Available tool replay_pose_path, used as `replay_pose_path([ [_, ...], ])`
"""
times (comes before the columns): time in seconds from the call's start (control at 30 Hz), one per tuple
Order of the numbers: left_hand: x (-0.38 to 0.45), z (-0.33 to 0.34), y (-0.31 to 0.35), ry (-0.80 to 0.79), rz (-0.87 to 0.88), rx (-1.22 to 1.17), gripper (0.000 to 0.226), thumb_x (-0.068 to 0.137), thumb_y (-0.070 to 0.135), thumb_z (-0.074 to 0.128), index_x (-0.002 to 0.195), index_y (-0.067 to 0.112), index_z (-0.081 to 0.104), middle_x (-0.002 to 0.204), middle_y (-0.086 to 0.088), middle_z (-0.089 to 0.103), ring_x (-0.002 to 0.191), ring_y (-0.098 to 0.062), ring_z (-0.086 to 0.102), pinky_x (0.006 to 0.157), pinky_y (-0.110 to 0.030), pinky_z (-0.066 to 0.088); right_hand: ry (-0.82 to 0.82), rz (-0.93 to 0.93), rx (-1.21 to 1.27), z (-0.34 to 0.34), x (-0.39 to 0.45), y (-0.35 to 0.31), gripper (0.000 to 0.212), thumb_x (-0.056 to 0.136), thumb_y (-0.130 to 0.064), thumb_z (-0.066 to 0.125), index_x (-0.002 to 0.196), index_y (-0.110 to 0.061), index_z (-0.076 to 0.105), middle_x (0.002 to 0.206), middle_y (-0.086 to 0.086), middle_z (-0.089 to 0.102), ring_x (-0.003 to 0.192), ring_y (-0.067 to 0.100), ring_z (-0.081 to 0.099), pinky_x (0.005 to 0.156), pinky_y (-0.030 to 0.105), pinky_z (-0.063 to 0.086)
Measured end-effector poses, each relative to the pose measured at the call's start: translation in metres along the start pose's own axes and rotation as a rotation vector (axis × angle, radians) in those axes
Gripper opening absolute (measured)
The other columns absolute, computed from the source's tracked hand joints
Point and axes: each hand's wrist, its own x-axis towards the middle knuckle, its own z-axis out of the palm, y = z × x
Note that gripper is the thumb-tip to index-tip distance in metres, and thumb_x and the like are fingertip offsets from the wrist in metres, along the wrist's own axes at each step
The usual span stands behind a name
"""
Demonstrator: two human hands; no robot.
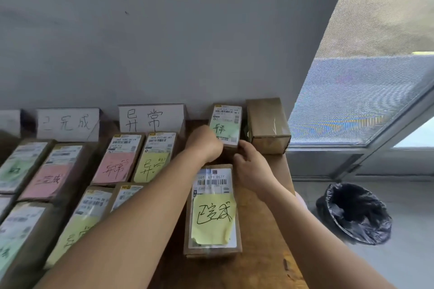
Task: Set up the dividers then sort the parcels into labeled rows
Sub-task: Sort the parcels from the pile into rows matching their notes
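Green-noted parcel (226, 125) sits at the far right of the table (265, 237), tilted up between my hands. My left hand (206, 143) grips its near left corner; my right hand (252, 166), fingers curled, steadies its near edge. I'd judge it belongs left, behind the 异常 divider (151, 118), whose word it carries.

Two folded paper signs (151, 118) (68, 123) stand side by side at the back of the table (265, 223), against the wall (164, 30). Before them parcels (117, 159) lie in rows running toward the person. Right of the signs, a small parcel (226, 124) stands on end between both hands (206, 144) (252, 166), with a box (267, 124) just to its right at the table's corner. Another parcel (212, 211) lies flat before the hands. On the floor right of the table sits a bin (354, 213), below the window (366, 77).
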Motion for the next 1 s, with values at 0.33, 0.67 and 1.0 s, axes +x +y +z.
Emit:
replay_pose_path([
  [0.33, -0.06, -0.031, 0.0, 0.267, 0.159, -0.385, 0.035, 0.089, 0.024, 0.066, 0.122, 0.02, 0.057, 0.118, 0.004, 0.061, 0.099, -0.013, 0.057, 0.076, -0.023, 0.051, 0.218, -0.181, 0.161, -0.028, -0.034, -0.044, 0.02, 0.091, -0.025, 0.059, 0.11, -0.023, 0.052, 0.102, -0.009, 0.062, 0.1, 0.007, 0.059, 0.089, 0.029, 0.047],
  [0.67, -0.161, -0.065, -0.011, 0.419, 0.314, -0.567, 0.048, 0.09, 0.024, 0.065, 0.134, 0.025, 0.048, 0.124, 0.01, 0.059, 0.082, 0.009, 0.048, 0.058, 0.004, 0.037, 0.261, -0.386, 0.239, -0.027, -0.099, -0.068, 0.031, 0.088, -0.021, 0.064, 0.115, -0.032, 0.055, 0.11, -0.009, 0.064, 0.092, 0.005, 0.065, 0.086, 0.039, 0.055],
  [1.0, -0.223, -0.085, -0.065, 0.35, 0.204, -0.865, 0.037, 0.093, 0.027, 0.06, 0.125, 0.036, 0.045, 0.123, 0.004, 0.058, 0.091, -0.003, 0.055, 0.048, -0.004, 0.043, 0.162, -0.415, 0.228, 0.009, -0.166, -0.082, 0.039, 0.091, -0.025, 0.062, 0.128, -0.031, 0.052, 0.112, -0.009, 0.064, 0.091, 0.004, 0.066, 0.082, 0.034, 0.056],
])
